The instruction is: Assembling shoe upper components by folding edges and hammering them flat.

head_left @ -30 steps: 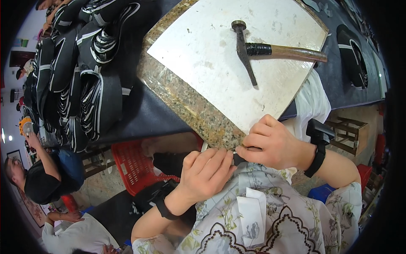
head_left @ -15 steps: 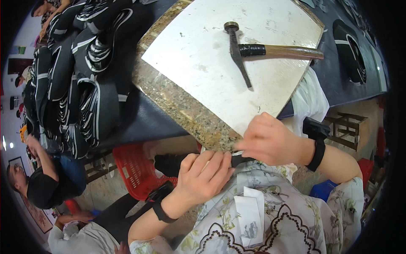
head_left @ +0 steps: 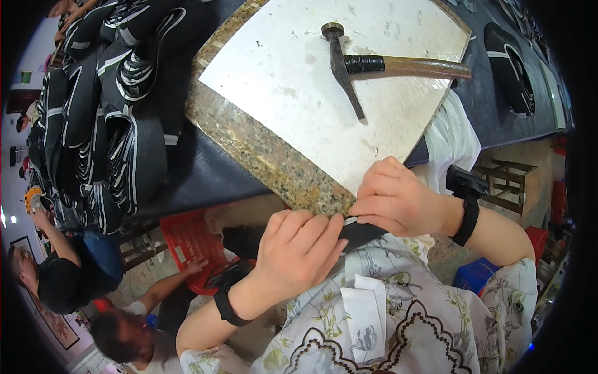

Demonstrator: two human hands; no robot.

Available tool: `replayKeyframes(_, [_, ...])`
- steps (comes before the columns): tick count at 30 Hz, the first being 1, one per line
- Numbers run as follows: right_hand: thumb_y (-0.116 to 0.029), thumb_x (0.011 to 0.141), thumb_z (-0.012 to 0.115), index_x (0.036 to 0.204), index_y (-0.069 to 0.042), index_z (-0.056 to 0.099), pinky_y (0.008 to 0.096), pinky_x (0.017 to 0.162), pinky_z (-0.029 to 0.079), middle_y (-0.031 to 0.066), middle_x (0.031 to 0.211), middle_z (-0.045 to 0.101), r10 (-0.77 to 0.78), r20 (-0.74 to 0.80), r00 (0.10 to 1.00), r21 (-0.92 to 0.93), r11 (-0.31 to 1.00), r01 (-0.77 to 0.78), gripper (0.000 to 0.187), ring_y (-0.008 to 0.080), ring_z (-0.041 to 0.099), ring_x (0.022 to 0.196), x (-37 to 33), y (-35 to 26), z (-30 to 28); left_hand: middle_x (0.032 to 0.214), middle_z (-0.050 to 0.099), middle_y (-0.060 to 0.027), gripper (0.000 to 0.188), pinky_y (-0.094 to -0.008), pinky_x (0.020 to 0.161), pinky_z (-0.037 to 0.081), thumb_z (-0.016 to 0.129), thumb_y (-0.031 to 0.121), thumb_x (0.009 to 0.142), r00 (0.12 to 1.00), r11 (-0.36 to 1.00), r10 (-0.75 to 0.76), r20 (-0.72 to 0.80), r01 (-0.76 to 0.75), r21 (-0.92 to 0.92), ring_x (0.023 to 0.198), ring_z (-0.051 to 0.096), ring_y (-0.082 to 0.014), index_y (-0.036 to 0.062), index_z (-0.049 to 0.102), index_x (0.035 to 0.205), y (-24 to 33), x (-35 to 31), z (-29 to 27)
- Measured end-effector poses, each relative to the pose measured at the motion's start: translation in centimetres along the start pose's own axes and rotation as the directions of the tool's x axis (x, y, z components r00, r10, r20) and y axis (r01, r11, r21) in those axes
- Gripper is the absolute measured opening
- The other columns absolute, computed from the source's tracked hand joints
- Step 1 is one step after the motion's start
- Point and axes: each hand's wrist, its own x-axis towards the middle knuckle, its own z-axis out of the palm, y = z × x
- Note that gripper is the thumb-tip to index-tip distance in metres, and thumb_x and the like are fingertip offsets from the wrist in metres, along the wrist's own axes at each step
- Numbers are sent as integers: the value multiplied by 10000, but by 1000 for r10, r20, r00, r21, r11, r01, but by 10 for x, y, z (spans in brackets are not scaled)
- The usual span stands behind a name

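At the near corner of a speckled stone slab (head_left: 265, 149), both of my hands are closed on a black piece with a white edge strip (head_left: 364, 234). The fingers of my left hand (head_left: 298, 249) curl over its edge, side by side. My right hand (head_left: 398, 201) pinches that same edge a little to the right, thumb and fingertips close to the left fingers. Most of the piece is hidden under my hands and hangs toward my lap. Beyond them, a hammer (head_left: 341, 65) with a wooden handle lies on a white sheet (head_left: 280, 75) covering the slab.
Stacks of black shoe uppers with white edging (head_left: 134, 143) fill the table's left side; another stack (head_left: 511, 68) lies at the right. White plastic (head_left: 453, 134) hangs by the slab. Below are a red basket (head_left: 187, 240) and a wooden stool (head_left: 507, 184). Co-workers sit at the left.
My right hand has settled against the slab's corner, its fingers closer to the black piece's edge, and more of the piece shows. At lower left a co-worker leans in, reaching toward the red basket.
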Motion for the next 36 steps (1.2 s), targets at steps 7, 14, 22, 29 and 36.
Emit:
replayKeyframes(7, [-121,707,743,895,-78,600,367,778,403,46,899,550,66,5,998,52,996,-66,240,260,515,893,2,1,-3,821,557,-86,178,-371,662,384,723,32,707,969,962,-230,86,240,-132,742,514,-279,50,614,846,7,22,9])
replayKeyframes(14, [-118,685,749,841,-71,583,348,723,393,53,838,512,52,-57,997,48,998,-49,232,251,498,838,4,-1,3,822,554,-82,200,-377,659,379,694,-12,713,966,970,-241,-92,240,-29,738,508,-274,50,596,876,10,10,28])
replayKeyframes(22, [-120,652,602,757,-24,542,335,614,389,70,745,468,-109,-66,992,-294,952,85,154,240,474,699,9,-6,9,823,548,-86,244,-380,638,378,694,-39,699,961,979,-192,-200,202,29,719,501,-274,37,558,887,8,7,37])
replayKeyframes(29, [-135,642,568,743,-14,529,323,624,393,77,739,459,-114,-128,985,-366,929,60,162,233,477,708,8,-7,16,823,543,-89,249,-382,637,377,695,-43,697,960,978,-193,-202,204,38,724,500,-277,35,556,888,8,7,37])
replayKeyframes(36, [-118,652,584,756,-22,532,322,627,397,70,754,462,-173,-104,979,-310,941,134,151,226,479,717,14,0,15,815,536,-86,243,-381,634,375,700,-40,689,964,976,-189,-189,205,67,721,498,-275,38,563,874,7,7,38])
